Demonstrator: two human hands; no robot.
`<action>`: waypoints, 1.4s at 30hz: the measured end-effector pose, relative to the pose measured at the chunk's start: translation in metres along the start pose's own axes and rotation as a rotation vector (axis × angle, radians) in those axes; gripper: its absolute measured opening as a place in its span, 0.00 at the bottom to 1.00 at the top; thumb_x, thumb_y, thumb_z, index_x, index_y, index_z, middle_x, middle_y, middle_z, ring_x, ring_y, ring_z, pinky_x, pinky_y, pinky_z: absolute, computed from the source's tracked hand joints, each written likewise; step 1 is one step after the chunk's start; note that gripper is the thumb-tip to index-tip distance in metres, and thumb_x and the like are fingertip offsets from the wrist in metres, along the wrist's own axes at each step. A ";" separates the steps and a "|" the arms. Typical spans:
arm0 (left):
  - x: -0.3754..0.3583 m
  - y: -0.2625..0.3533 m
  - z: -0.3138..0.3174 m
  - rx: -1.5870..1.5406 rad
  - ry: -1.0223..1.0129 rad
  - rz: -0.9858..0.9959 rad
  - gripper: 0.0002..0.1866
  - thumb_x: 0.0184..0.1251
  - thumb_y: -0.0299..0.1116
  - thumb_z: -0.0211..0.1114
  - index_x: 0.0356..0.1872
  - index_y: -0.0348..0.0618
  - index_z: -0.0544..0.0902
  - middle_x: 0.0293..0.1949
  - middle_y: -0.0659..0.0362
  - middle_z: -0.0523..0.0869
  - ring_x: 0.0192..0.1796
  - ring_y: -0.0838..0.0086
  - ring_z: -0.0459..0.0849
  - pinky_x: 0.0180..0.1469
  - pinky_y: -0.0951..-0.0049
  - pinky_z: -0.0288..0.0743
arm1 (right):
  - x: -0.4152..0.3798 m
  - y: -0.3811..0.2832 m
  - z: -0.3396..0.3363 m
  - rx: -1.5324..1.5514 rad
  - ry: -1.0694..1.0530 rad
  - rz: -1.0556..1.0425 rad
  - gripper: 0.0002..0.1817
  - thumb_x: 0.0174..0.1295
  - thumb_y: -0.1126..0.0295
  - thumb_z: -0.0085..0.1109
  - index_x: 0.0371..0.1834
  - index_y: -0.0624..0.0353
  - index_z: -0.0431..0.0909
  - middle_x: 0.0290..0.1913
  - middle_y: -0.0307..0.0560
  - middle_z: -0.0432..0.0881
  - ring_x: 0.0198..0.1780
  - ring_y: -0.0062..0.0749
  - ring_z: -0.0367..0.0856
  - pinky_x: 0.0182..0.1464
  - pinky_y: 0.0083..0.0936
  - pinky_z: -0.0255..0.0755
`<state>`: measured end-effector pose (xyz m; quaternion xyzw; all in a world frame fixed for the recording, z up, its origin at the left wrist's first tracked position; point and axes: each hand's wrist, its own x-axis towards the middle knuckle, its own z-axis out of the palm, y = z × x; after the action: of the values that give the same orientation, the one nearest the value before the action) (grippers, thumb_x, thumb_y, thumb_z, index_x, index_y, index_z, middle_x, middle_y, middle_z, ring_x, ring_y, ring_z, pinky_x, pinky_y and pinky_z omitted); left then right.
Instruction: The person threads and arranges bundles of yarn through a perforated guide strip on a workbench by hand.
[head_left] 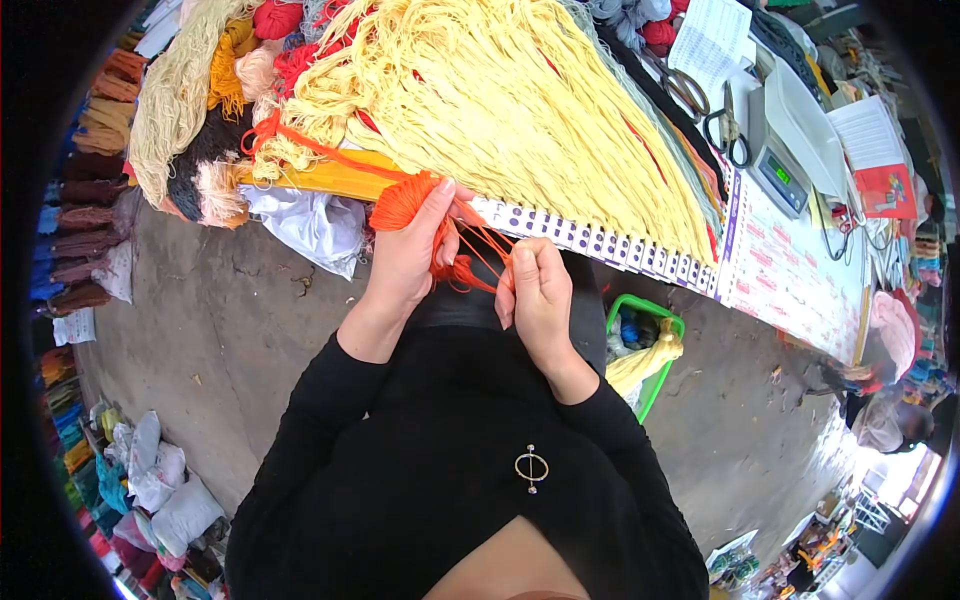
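My left hand [415,245] is closed around a bundle of orange yarn [402,200], near the table's front edge. Loose orange strands run from the bundle across to my right hand [537,290], whose fingers are pinched on them. More orange strands hang between the hands, and a length of the same yarn trails up and left onto the table. Just beyond the hands, a large spread of pale yellow yarn [500,110] covers much of the table, above a strip of card with dark dots [600,243].
Scissors [727,135] and a digital scale [778,165] lie at the right, beside printed sheets [790,270]. Below the table stands a green basket [650,395] with yarn. White bags [175,490] and coloured yarn bundles line the left. A white plastic bag [315,225] hangs under the table edge.
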<state>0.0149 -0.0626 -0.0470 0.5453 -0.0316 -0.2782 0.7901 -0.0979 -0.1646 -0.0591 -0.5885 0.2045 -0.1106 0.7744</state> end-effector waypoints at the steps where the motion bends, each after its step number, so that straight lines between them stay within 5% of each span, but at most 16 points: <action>1: 0.000 -0.001 0.001 0.008 0.033 0.034 0.13 0.71 0.36 0.52 0.36 0.36 0.78 0.23 0.54 0.82 0.11 0.84 0.65 0.13 0.86 0.56 | 0.000 0.001 0.001 0.040 0.022 -0.012 0.12 0.73 0.64 0.39 0.33 0.60 0.63 0.14 0.38 0.66 0.12 0.16 0.62 0.13 0.15 0.56; 9: -0.001 0.003 -0.002 -0.018 -0.040 0.011 0.13 0.73 0.37 0.49 0.37 0.37 0.76 0.24 0.53 0.82 0.13 0.84 0.67 0.14 0.87 0.60 | -0.001 0.002 0.002 0.084 0.032 -0.006 0.12 0.73 0.64 0.36 0.33 0.60 0.62 0.13 0.36 0.63 0.11 0.16 0.59 0.12 0.15 0.55; 14: 0.002 0.005 -0.002 -0.113 0.003 -0.040 0.13 0.73 0.37 0.49 0.37 0.37 0.76 0.24 0.53 0.82 0.12 0.84 0.66 0.15 0.87 0.59 | 0.000 -0.003 -0.006 -0.046 -0.150 0.154 0.10 0.68 0.65 0.50 0.35 0.62 0.70 0.16 0.36 0.70 0.13 0.16 0.66 0.15 0.15 0.58; 17: 0.007 0.008 -0.022 0.065 -0.180 -0.117 0.17 0.73 0.41 0.49 0.35 0.37 0.77 0.24 0.54 0.83 0.10 0.85 0.60 0.13 0.85 0.52 | -0.009 -0.009 -0.016 -0.526 -0.118 -0.064 0.07 0.63 0.69 0.56 0.37 0.62 0.73 0.20 0.41 0.77 0.18 0.24 0.76 0.23 0.20 0.69; 19: 0.002 0.025 -0.045 -0.089 -0.279 -0.514 0.18 0.73 0.42 0.49 0.33 0.38 0.78 0.19 0.60 0.79 0.09 0.86 0.58 0.11 0.84 0.48 | -0.013 -0.029 -0.037 -0.640 0.048 -0.313 0.05 0.62 0.71 0.55 0.36 0.61 0.73 0.34 0.48 0.80 0.32 0.31 0.80 0.35 0.23 0.73; 20: 0.014 0.008 -0.089 -0.283 -0.607 -0.529 0.17 0.73 0.43 0.49 0.33 0.40 0.77 0.14 0.67 0.72 0.08 0.86 0.56 0.10 0.84 0.46 | -0.013 -0.028 -0.059 -0.658 0.137 -0.450 0.05 0.63 0.72 0.54 0.35 0.63 0.72 0.40 0.50 0.80 0.41 0.35 0.79 0.43 0.26 0.72; 24: 0.025 0.023 -0.193 -0.513 -0.111 -0.255 0.13 0.73 0.38 0.48 0.34 0.41 0.75 0.12 0.73 0.60 0.10 0.87 0.54 0.11 0.85 0.45 | -0.033 -0.055 -0.148 0.410 0.404 -0.381 0.07 0.66 0.70 0.50 0.38 0.63 0.74 0.53 0.57 0.75 0.53 0.40 0.76 0.58 0.43 0.70; 27: 0.031 0.037 -0.302 -0.690 -0.071 -0.004 0.15 0.74 0.37 0.43 0.42 0.37 0.75 0.13 0.71 0.59 0.12 0.86 0.54 0.14 0.84 0.50 | -0.056 -0.069 -0.237 0.929 0.258 -0.456 0.08 0.69 0.71 0.44 0.45 0.63 0.67 0.38 0.45 0.73 0.38 0.27 0.70 0.41 0.25 0.70; 28: 0.031 0.039 -0.327 -0.711 0.014 0.083 0.18 0.75 0.38 0.41 0.48 0.35 0.74 0.13 0.71 0.60 0.12 0.85 0.55 0.15 0.83 0.52 | -0.066 -0.074 -0.264 0.873 0.415 -0.476 0.06 0.69 0.70 0.44 0.39 0.62 0.67 0.31 0.39 0.68 0.29 0.21 0.63 0.30 0.18 0.62; 30: 0.016 0.063 -0.297 -0.736 0.115 0.292 0.23 0.76 0.41 0.38 0.59 0.31 0.68 0.13 0.71 0.60 0.12 0.85 0.57 0.16 0.83 0.54 | -0.085 -0.077 -0.319 0.693 0.639 -0.686 0.06 0.68 0.71 0.46 0.35 0.60 0.68 0.24 0.34 0.64 0.23 0.17 0.59 0.23 0.15 0.54; 33: 0.002 0.080 -0.206 -0.691 -0.124 0.264 0.24 0.73 0.38 0.48 0.65 0.36 0.62 0.27 0.65 0.76 0.14 0.87 0.61 0.18 0.85 0.55 | -0.068 -0.104 -0.254 0.320 0.761 -0.806 0.03 0.65 0.74 0.47 0.35 0.61 0.69 0.20 0.31 0.60 0.19 0.15 0.54 0.19 0.14 0.49; 35: 0.007 0.055 -0.169 -0.554 0.024 0.131 0.21 0.69 0.34 0.54 0.60 0.37 0.70 0.42 0.60 0.80 0.17 0.87 0.63 0.21 0.84 0.59 | -0.037 -0.106 -0.169 -0.027 0.895 -0.490 0.07 0.61 0.76 0.47 0.40 0.66 0.73 0.19 0.30 0.63 0.20 0.11 0.60 0.19 0.11 0.54; 36: 0.007 0.046 -0.133 -0.385 0.134 0.014 0.20 0.69 0.36 0.54 0.57 0.36 0.72 0.50 0.57 0.79 0.21 0.86 0.66 0.23 0.83 0.61 | -0.021 -0.081 -0.150 -0.177 0.743 -0.530 0.09 0.61 0.76 0.49 0.43 0.64 0.75 0.22 0.32 0.70 0.23 0.12 0.65 0.22 0.11 0.60; 37: 0.008 0.039 -0.111 -0.301 -0.128 -0.102 0.21 0.70 0.38 0.52 0.58 0.35 0.72 0.57 0.55 0.76 0.24 0.84 0.68 0.26 0.84 0.63 | -0.012 -0.070 -0.109 -0.372 0.786 -0.136 0.10 0.62 0.75 0.51 0.46 0.62 0.75 0.28 0.34 0.74 0.25 0.16 0.70 0.25 0.15 0.66; 38: 0.009 0.026 -0.091 -0.241 -0.231 -0.163 0.22 0.71 0.41 0.51 0.59 0.37 0.71 0.59 0.54 0.74 0.24 0.83 0.69 0.28 0.83 0.66 | 0.005 -0.044 -0.097 -0.743 0.407 -0.456 0.09 0.64 0.73 0.51 0.46 0.61 0.73 0.31 0.37 0.77 0.28 0.20 0.75 0.30 0.20 0.70; 42: 0.015 0.005 -0.061 -0.076 -0.318 -0.491 0.27 0.71 0.46 0.51 0.65 0.40 0.65 0.61 0.52 0.71 0.31 0.76 0.81 0.26 0.81 0.77 | 0.051 0.002 -0.026 -0.470 -0.061 -0.147 0.09 0.62 0.77 0.52 0.45 0.64 0.71 0.24 0.41 0.78 0.25 0.19 0.75 0.27 0.17 0.69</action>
<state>0.0509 -0.0165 -0.0713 0.4560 -0.0116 -0.5442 0.7041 -0.0642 -0.2076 -0.0761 -0.7687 0.1577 -0.0982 0.6120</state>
